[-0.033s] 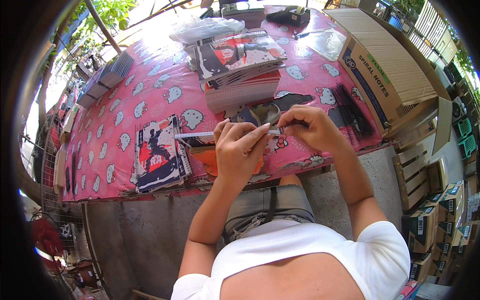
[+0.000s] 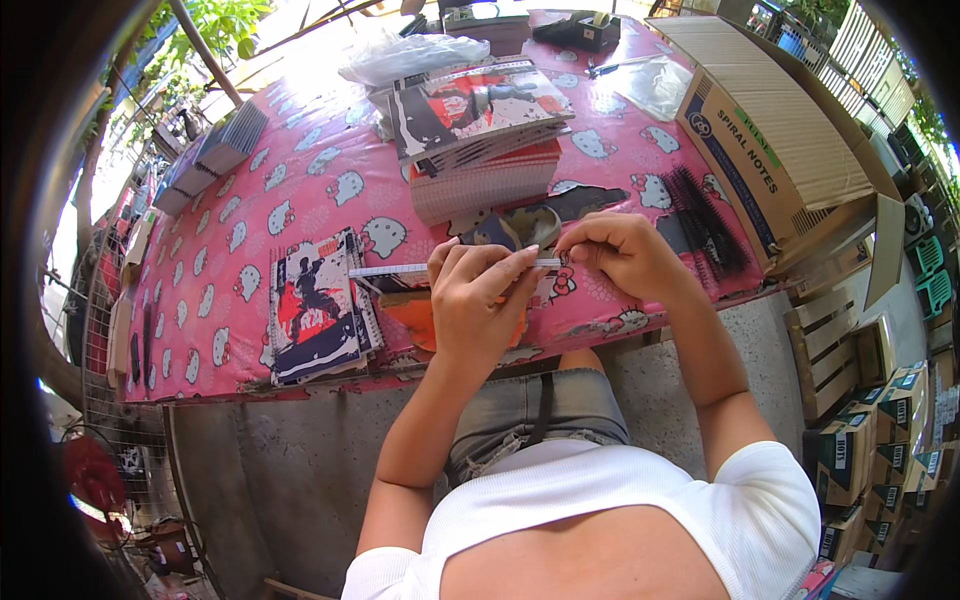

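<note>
My left hand [image 2: 482, 290] is closed around a notebook [image 2: 390, 269] held edge-on, its white page edge facing up just above the table's near side. At the notebook's right end, my right hand [image 2: 618, 255] is closed with thumb and fingertips pinched together; anything between them is too small to make out. To the left lies a small stack of spiral notebooks [image 2: 318, 305] with red, white and dark blue covers. Below the held notebook, an orange piece [image 2: 408, 318] shows partly behind my left hand. A roll of tape or band [image 2: 540, 226] lies just beyond my hands.
A taller pile of notebooks and pages [image 2: 485, 180] stands mid-table. Black spiral coils [image 2: 705, 225] lie at the right, beside an open cardboard box [image 2: 745, 165]. More stacked notebooks [image 2: 215, 155] stand at the far left. A plastic bag [image 2: 405, 58] and a tape dispenser [image 2: 590, 33] are at the back.
My right hand has shifted very slightly at the notebook's end. Everything else looks the same.
</note>
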The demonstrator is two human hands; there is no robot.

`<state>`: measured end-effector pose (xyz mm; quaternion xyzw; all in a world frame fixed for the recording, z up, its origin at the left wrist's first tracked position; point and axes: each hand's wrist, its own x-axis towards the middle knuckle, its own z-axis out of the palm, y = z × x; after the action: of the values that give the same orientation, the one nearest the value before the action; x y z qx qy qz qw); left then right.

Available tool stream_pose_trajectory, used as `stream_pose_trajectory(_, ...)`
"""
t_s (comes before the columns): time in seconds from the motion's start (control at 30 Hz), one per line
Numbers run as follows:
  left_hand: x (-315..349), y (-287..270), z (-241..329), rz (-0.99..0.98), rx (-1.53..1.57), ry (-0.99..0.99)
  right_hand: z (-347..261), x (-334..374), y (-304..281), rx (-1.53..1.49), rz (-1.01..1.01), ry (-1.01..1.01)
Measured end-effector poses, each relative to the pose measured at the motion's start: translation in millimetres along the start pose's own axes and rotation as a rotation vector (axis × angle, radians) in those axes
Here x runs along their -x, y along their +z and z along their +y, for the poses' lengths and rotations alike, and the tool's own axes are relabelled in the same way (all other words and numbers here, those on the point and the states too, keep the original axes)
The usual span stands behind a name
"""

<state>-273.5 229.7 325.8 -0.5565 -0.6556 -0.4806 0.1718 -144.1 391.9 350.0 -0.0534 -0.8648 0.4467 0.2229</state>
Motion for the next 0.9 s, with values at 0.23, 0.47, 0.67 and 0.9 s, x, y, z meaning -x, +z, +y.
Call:
stream_pose_trajectory(0.23, -3, -1, 5, 0.025, -0.033, -0.055, -14, 8, 5, 0.184, 0.102, -0.241)
stream_pose_trajectory(0.47, -6, -15, 7, 0.002, -0.315, -0.090, -15, 8, 18, 0.336, 0.240, -0.171)
stream_pose_trajectory(0.67, 4, -12, -3, -0.058, -0.177, -0.146, -17, 8, 21, 0.394, 0.108, -0.149)
stream_pose_trajectory(0.9, 4, -9, -3, 0.008, -0.180, -0.113, -22, 9, 25, 0.446, 0.159, -0.161)
